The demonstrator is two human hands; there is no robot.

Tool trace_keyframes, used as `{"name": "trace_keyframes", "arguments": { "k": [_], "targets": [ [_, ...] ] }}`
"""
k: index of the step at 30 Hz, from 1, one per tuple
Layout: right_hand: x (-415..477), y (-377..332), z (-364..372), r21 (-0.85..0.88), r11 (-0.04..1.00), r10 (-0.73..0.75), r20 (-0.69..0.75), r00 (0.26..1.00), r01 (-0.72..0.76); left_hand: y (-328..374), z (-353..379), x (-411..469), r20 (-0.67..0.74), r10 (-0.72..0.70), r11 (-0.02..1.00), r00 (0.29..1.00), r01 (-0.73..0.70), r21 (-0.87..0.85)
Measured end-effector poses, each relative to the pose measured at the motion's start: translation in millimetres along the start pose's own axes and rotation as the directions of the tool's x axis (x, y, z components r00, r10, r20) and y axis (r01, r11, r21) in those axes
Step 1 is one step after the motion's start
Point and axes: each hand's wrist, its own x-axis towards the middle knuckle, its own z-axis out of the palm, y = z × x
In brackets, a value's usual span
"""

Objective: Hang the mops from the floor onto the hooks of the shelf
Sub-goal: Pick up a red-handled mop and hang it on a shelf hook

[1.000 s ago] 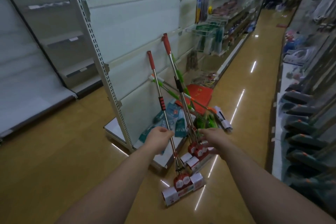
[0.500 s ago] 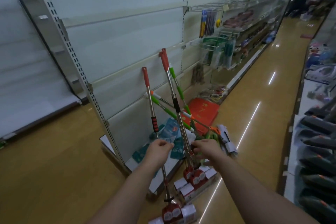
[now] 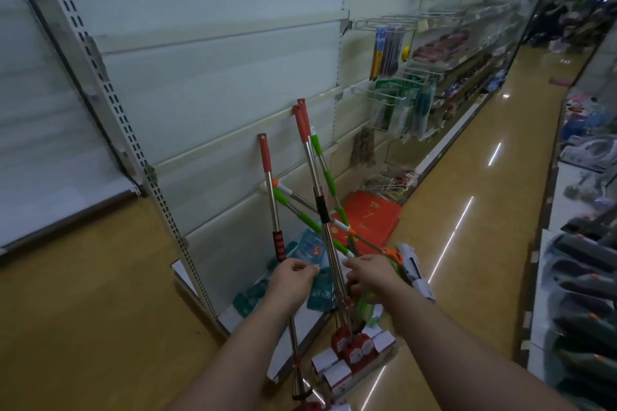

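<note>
Leaning upright toward the shelf (image 3: 217,77), the lone red-handled mop (image 3: 266,155) is clasped mid-shaft by the left hand (image 3: 292,280), fingers (image 3: 307,270) curled round it — the right hand (image 3: 374,277), just right, meets the paired mops (image 3: 302,123), grip unclear.

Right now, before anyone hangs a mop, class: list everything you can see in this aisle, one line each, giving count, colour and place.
red-handled mops: three, red grips, steel shafts, leaning at the shelf
green-handled mops: at least two, green and white, crossed among the red ones
teal packets: several, teal, on the shelf base
red mats: a stack, red, further along the base
shelf: one, white, left of the aisle
wire hooks: several, grey, high on the shelf
floor: tan, glossy
left hand: grips the lone red mop's shaft
right hand: fingers curled by the paired shafts; grip unclear
</note>
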Motion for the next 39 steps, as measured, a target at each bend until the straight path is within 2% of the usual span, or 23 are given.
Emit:
{"name": "trace_keyframes", "arguments": {
  "k": [9,17,23,30,34,39],
  "targets": [
    [46.3,-52.2,46.3,-0.026,0.998,-0.056,0.035,0.998,0.057,-10.7,-42.0,60.3,-0.061,-0.034,0.999,0.998,0.032,-0.037],
    [93.0,-100.2,74.4,-0.089,0.986,-0.126,0.118,0.985,0.137,9.7,-60.1,111.0,-0.095,-0.049,0.995,0.994,0.04,-0.094],
    [157.5,-138.6,82.9,-0.086,0.973,-0.197,0.153,0.968,0.212,35.4,-44.1,169.1,-0.183,-0.137,0.98,0.974,0.106,-0.168],
    [243.7,-181.6,80.5,-0.124,0.963,-0.207,0.22,0.953,0.238,62.9,-18.3,241.1,-0.302,-0.188,0.982,0.935,0.168,-0.092],
    [298.3,-198.1,89.4,-0.215,0.931,-0.248,0.223,0.943,0.296,61.6,-11.6,292.0,-0.361,-0.229,0.973,0.904,0.206,-0.102],
    [361.2,-212.3,116.3,-0.21,0.914,-0.3,0.226,0.927,0.347,42.3,-3.2,351.4,-0.409,-0.273,0.96,0.871,0.222,-0.168]
  ]
}}
